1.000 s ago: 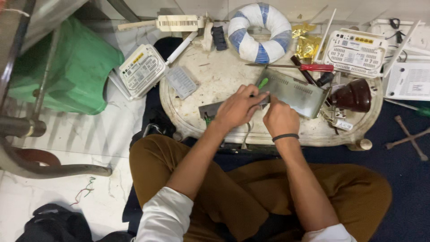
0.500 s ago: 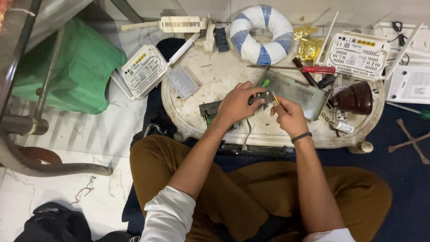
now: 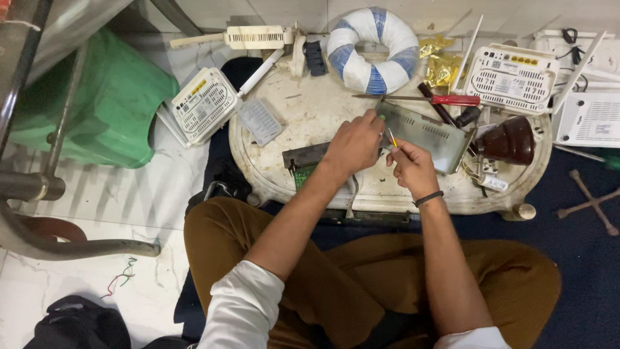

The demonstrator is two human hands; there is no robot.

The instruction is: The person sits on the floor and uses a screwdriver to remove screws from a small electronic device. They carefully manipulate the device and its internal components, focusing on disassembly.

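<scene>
since the earlier frame right hand [image 3: 413, 169] has pulled back toward five o'clock, fingers pinching a thin yellow-handled tool [image 3: 391, 137]. left hand [image 3: 354, 143] grasps the grey router casing [image 3: 423, 134] at table [image 3: 310, 110] centre. casing looks still closed, so opening seems barely begun; green circuit board [image 3: 303, 173] lies at seven o'clock.

person seated, seen from above. 2 bare forearms extend from white sleeves pushed up to about the elbow. left hand [image 3: 354, 143] carries no ring or band that can be made out. right hand [image 3: 413, 169] has 1 thin dark band at the wrist. trousers are mustard-brown, plain cloth, creased over both thighs. no watch face or markings can be made out on either sleeve.
</scene>
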